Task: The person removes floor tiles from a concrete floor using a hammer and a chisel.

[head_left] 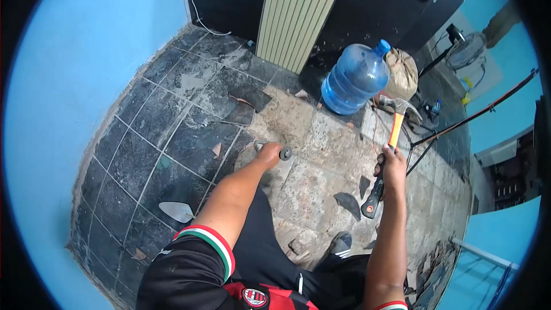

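Nearest the camera is the shirt (189, 272), with the two arms reaching out over the floor. The left hand (267, 155) is clenched around what looks like a chisel (285, 153), above the edge of the bare patch (307, 186); its round end pokes out past the fist, probably so that the fingers sit clear of it. Whether its tip touches the floor, I cannot tell. The right hand (392, 169) grasps the hammer (396, 129) around the upper part of its black grip, head up and well apart from the chisel, a hold that seems to balance its weight.

The trowel (176, 211) lies on the dark tiles (186, 149) beside the left arm, perhaps laid there to be within reach. The bottle (353, 80) and the bag (402, 74) stand side by side at the patch's far edge, likely out of the way. The ribbed panel (298, 17) is upright, apparently propped on the dark board (367, 14) behind.

Counted: one hammer, one chisel, one trowel, one bottle, one bag, one panel, one shoe (341, 244), and two dark shards (347, 205) near the hammer's butt; the shards heaped by the right wall are too many to count.
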A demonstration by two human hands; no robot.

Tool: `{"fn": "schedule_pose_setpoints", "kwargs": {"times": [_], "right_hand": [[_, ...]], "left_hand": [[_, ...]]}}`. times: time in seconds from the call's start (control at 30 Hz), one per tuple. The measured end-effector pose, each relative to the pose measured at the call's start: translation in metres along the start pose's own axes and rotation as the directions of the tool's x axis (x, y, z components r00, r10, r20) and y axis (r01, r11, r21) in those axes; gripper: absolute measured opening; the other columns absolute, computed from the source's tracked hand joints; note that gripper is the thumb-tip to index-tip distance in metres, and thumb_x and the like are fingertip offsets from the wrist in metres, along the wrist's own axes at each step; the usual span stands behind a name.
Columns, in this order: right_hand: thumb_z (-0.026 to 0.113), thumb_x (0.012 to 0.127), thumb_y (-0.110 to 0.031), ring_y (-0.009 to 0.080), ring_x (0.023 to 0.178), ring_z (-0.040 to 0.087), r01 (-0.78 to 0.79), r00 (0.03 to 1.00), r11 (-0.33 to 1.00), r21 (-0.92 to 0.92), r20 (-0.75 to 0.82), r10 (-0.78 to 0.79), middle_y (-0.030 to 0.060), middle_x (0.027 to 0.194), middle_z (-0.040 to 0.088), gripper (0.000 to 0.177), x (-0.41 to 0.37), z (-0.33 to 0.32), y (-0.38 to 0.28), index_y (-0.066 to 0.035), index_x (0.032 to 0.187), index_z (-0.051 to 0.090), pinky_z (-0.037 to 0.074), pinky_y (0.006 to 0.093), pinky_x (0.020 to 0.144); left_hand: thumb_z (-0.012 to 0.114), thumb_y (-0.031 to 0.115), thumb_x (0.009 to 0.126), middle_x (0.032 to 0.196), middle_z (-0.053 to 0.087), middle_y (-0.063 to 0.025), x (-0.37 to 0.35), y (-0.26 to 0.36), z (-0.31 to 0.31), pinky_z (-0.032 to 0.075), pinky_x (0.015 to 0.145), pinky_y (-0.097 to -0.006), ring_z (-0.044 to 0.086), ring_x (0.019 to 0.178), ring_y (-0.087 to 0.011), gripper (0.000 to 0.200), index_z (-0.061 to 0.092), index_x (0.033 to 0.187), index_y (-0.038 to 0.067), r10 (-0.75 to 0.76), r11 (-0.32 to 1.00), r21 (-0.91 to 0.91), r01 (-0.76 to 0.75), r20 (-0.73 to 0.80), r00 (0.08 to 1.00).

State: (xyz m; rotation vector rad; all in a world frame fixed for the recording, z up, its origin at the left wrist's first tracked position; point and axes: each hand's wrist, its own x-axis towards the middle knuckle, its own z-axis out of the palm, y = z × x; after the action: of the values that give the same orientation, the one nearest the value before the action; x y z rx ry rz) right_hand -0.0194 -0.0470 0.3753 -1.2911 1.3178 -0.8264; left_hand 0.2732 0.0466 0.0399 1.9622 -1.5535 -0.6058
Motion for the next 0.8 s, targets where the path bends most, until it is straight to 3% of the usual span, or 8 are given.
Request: {"fn": "schedule_pose_setpoints", "kwargs": {"times": [0.13,0.23,0.33,0.43,0.53,0.57,0.67,0.8], "right_hand": [[0.06,0.103,-0.025,0.01,0.045,0.05,0.047,0.998,0.999,0.009,0.037,-0.047,-0.0012,0.067,0.053,0.017,-0.014,-0.002,-0.015,-0.011,0.095,0.053,0.041,0.0263,0.041],[0.061,0.102,-0.025,0.0116,0.045,0.05,0.022,0.998,1.0,-0.02,0.055,-0.021,0.0003,0.067,0.052,0.018,-0.019,0.001,0.01,-0.009,0.096,0.055,0.041,0.0266,0.041],[0.061,0.102,-0.023,0.012,0.045,0.049,-0.019,0.995,0.999,0.039,0.103,0.015,0.0013,0.067,0.052,0.017,-0.024,0.008,0.05,-0.008,0.097,0.055,0.041,0.0266,0.041],[0.062,0.102,-0.023,0.0119,0.044,0.047,-0.126,0.989,0.989,0.082,0.087,0.119,0.0011,0.066,0.052,0.017,-0.032,0.012,0.086,-0.008,0.097,0.055,0.041,0.0263,0.04],[0.062,0.101,-0.023,0.0123,0.044,0.048,-0.181,0.983,0.982,0.054,0.053,0.178,0.001,0.066,0.052,0.017,-0.034,0.012,0.117,-0.008,0.096,0.055,0.041,0.0267,0.041],[0.062,0.102,-0.022,0.0125,0.045,0.048,-0.198,0.98,0.98,0.033,0.044,0.196,0.0012,0.065,0.052,0.017,-0.032,0.006,0.127,-0.008,0.096,0.055,0.041,0.027,0.041],[0.061,0.102,-0.022,0.0127,0.045,0.048,-0.205,0.978,0.979,0.02,0.039,0.204,0.001,0.065,0.052,0.017,-0.028,0.002,0.14,-0.007,0.095,0.056,0.042,0.0271,0.042],[0.059,0.103,-0.022,0.0128,0.044,0.049,-0.231,0.973,0.972,0.047,0.025,0.23,0.0008,0.065,0.052,0.017,-0.023,0.003,0.146,-0.007,0.096,0.056,0.042,0.0271,0.041]], "left_hand": [[0.057,-0.001,0.084,0.114,0.07,-0.0226,0.008,0.013,0.007,0.051,0.097,-0.0486,0.064,0.111,-0.0424,0.028,0.073,0.106,0.004,0.055,0.993,-0.099,-0.064,-0.093,0.994],[0.057,0.0,0.086,0.108,0.071,-0.0197,0.021,-0.003,0.029,0.052,0.094,-0.0491,0.064,0.107,-0.0415,0.023,0.074,0.101,0.005,0.086,0.988,-0.102,-0.119,-0.279,0.956],[0.054,-0.001,0.087,0.113,0.071,-0.0188,0.019,-0.01,0.033,0.052,0.097,-0.0473,0.063,0.111,-0.0392,0.027,0.074,0.104,0.005,-0.003,0.983,-0.18,-0.047,-0.269,0.963],[0.054,-0.002,0.087,0.116,0.071,-0.0172,0.022,-0.033,0.06,0.052,0.099,-0.0449,0.063,0.115,-0.0369,0.029,0.074,0.107,0.003,0.074,0.992,-0.065,-0.107,-0.382,0.921],[0.055,-0.002,0.085,0.118,0.071,-0.0157,0.014,-0.03,0.06,0.052,0.1,-0.043,0.064,0.116,-0.0352,0.031,0.073,0.11,0.001,0.044,0.996,-0.061,-0.065,-0.303,0.952],[0.056,-0.001,0.084,0.114,0.072,-0.0157,0.004,-0.013,0.039,0.053,0.098,-0.043,0.064,0.114,-0.0343,0.027,0.073,0.104,0.001,0.088,0.993,-0.053,-0.106,-0.27,0.959],[0.056,-0.001,0.083,0.107,0.071,-0.0159,-0.001,-0.025,0.043,0.053,0.095,-0.0437,0.065,0.11,-0.0344,0.022,0.072,0.097,0.004,0.088,0.995,0.041,-0.087,-0.03,0.996],[0.055,-0.001,0.082,0.101,0.071,-0.0163,-0.002,-0.024,0.043,0.053,0.092,-0.0452,0.066,0.105,-0.0373,0.018,0.07,0.092,0.004,0.043,0.999,0.033,-0.039,-0.114,0.993]]}}
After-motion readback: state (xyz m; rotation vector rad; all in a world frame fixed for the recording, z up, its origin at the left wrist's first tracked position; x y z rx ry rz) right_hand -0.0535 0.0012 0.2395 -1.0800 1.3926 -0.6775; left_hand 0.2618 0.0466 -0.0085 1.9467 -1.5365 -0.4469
